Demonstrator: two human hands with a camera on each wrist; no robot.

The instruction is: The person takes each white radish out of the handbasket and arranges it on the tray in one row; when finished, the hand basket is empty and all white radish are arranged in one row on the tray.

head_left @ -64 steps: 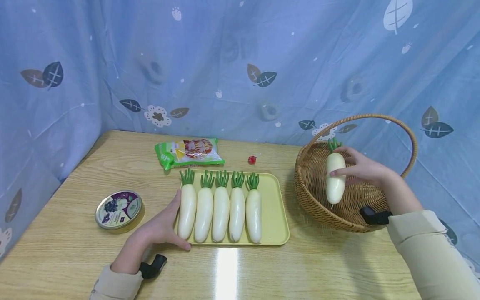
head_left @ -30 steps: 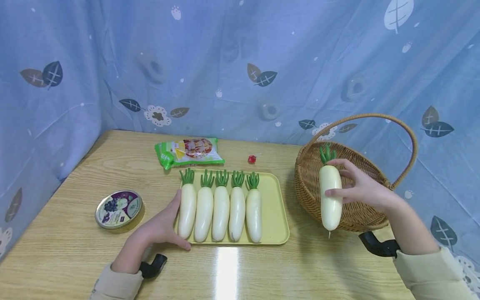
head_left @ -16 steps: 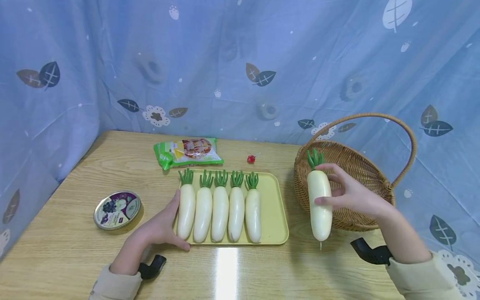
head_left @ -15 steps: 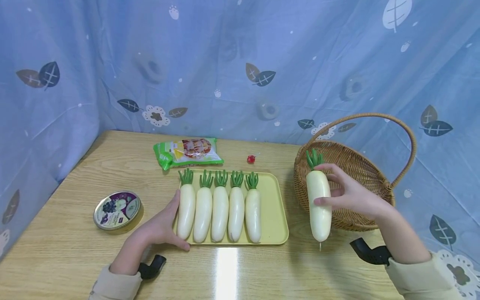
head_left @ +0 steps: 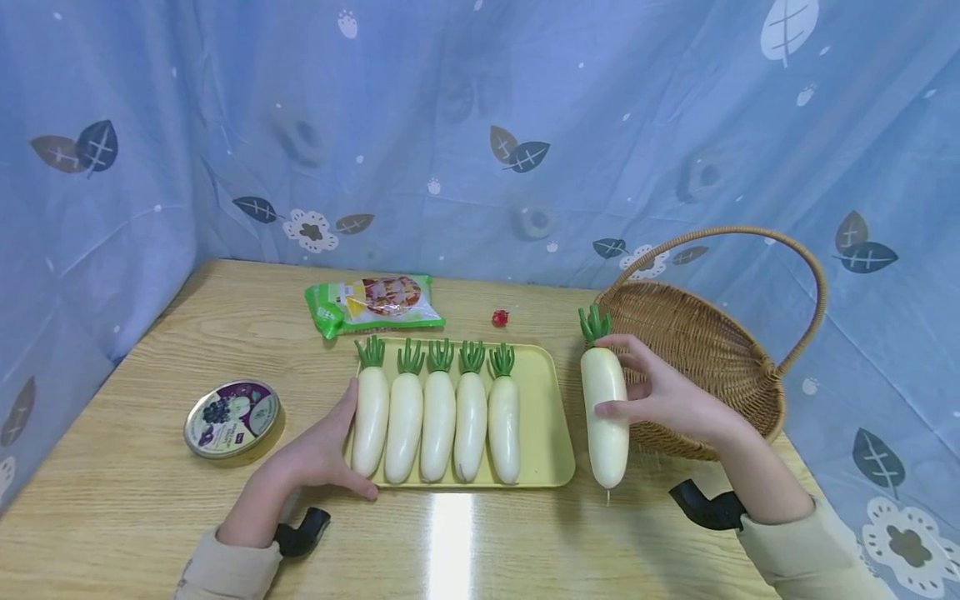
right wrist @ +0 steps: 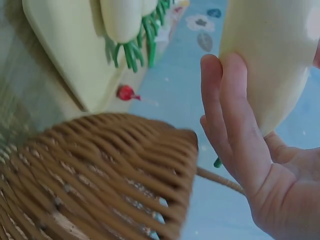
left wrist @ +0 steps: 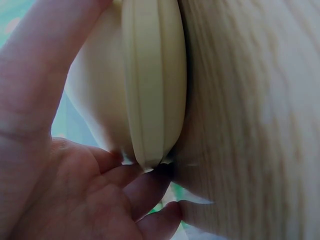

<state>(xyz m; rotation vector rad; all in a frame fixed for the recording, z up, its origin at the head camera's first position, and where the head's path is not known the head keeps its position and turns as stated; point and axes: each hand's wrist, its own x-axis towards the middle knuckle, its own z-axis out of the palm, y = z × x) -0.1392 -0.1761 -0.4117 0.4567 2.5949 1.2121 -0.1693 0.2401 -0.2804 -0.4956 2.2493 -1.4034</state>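
Note:
Several white radishes point(head_left: 438, 425) with green tops lie side by side on a yellow tray point(head_left: 547, 433). My left hand point(head_left: 318, 446) holds the tray's left end, its thumb by the front edge and its fingers along the side; in the left wrist view the fingers bend at the tray's edge point(left wrist: 155, 80). Between the thumb and fingers of my right hand point(head_left: 660, 396) is another white radish point(head_left: 606, 417), held top away from me just right of the tray. Its lower part fills the upper right of the right wrist view, fingers point(right wrist: 235, 100) against its side.
A wicker basket point(head_left: 697, 358) with a tall handle stands behind the right hand. At the back lie a green food packet point(head_left: 378, 302) and a small red object point(head_left: 500, 317). A round tin point(head_left: 232, 419) sits left of the tray.
My right hand has lifted the white radish out of the basket and carried it left and toward me, to the tray's right side. The left hand stays at the tray.

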